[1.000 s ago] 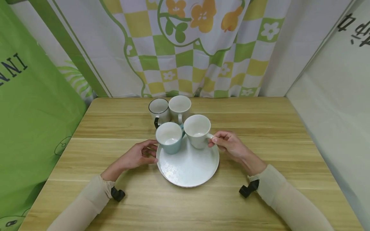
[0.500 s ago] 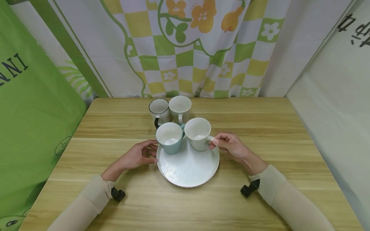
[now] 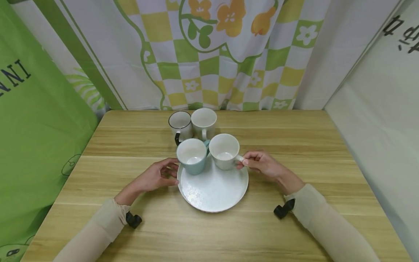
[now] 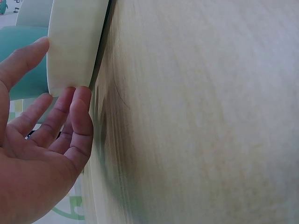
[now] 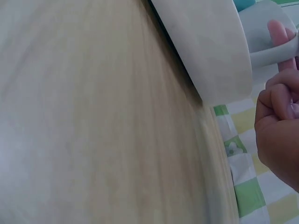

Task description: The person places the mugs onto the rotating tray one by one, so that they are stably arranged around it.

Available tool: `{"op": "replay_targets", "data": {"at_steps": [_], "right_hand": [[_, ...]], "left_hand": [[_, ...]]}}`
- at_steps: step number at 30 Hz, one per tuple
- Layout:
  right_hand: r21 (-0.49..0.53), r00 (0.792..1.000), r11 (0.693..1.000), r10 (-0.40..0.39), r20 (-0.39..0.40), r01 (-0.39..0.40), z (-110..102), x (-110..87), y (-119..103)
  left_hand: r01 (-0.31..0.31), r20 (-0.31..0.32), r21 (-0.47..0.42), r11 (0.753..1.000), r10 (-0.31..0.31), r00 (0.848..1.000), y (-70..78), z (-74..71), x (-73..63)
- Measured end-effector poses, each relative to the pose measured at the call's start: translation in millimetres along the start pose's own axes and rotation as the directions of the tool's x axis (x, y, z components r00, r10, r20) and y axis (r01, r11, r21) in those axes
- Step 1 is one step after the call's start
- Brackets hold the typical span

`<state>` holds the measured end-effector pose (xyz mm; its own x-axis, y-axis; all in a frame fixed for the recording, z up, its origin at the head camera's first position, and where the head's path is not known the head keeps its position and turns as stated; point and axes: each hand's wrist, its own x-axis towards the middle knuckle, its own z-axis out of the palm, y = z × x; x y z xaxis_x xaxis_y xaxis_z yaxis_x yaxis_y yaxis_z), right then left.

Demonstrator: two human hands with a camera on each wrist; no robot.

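Observation:
A round white tray [image 3: 212, 193] with a thick side wall lies on the table. On its left part stands a light blue mug [image 3: 195, 166], and at its back right a white mug [image 3: 226, 163]. My left hand [image 3: 157, 176] rests loosely curved against the tray's left rim. In the left wrist view the thumb and fingertips [image 4: 70, 93] touch the wall [image 4: 74, 46]. With my right hand [image 3: 262, 163] I pinch the white mug's handle [image 5: 275, 52], a finger passing through its loop. Whether this mug fully rests on the tray is hard to tell.
Behind the tray stand a white mug with a black rim and handle [image 3: 181, 131] and another plain white mug [image 3: 203, 122], side by side. Wooden table surface [image 3: 281, 127] extends around them. A checked curtain [image 3: 212, 80] hangs along the back edge.
The white mug in my right hand has shifted slightly right and toward me, its handle still pinched. My left hand, the tray and the other mugs stay in place.

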<state>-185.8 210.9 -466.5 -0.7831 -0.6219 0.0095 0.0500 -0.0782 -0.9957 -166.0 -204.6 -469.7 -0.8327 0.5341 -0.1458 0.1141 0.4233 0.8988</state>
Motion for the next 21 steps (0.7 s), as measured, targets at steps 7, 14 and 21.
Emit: {"op": "replay_targets", "data": {"at_steps": [7, 14, 21], "right_hand": [[-0.062, 0.999, 0.998, 0.033, 0.006, -0.033, -6.8, 0.7, -1.0], [-0.107, 0.998, 0.993, 0.05, 0.043, -0.045, -14.4, 3.4, -0.8], [-0.138, 0.997, 0.988, 0.074, 0.037, -0.068, -15.9, 4.1, -1.6]], "left_hand": [[0.005, 0.002, -0.007, 1.0, -0.005, 1.0, 2.0, 0.3, -0.7], [0.0, -0.001, -0.005, 1.0, 0.0, 1.0, 2.3, -0.5, -0.6], [0.0, 0.001, -0.006, 1.0, 0.0, 1.0, 1.9, -0.2, -0.6]]}}
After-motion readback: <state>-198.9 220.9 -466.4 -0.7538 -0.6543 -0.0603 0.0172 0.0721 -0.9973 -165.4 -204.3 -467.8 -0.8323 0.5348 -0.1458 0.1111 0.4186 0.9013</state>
